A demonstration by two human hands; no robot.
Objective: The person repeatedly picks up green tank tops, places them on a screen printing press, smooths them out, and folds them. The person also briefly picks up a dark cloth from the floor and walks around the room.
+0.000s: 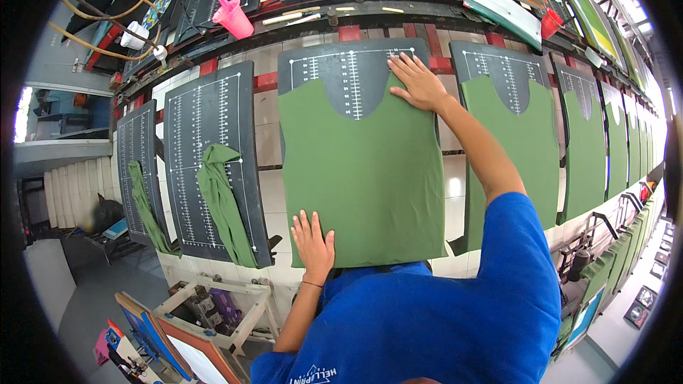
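A green shirt panel (363, 178) lies spread over a dark grey board (306, 64) in front of me, its scooped neckline toward the far end. White ruler marks on the board show inside the neckline. My right hand (418, 85) rests flat on the far right shoulder of the fabric, fingers stretched onto the board. Near the fabric's lower left edge my left hand (313, 245) lies flat, fingers apart. Faint creases run across the cloth at the lower right.
Bunched green fabric (224, 199) lies on the marked board (188, 121) to the left. Rightward, more boards carry green panels (512, 149) in a row. Along the far rail stand a pink pitcher (233, 18) and a red cup (551, 23). Framed screens (192, 352) lean at lower left.
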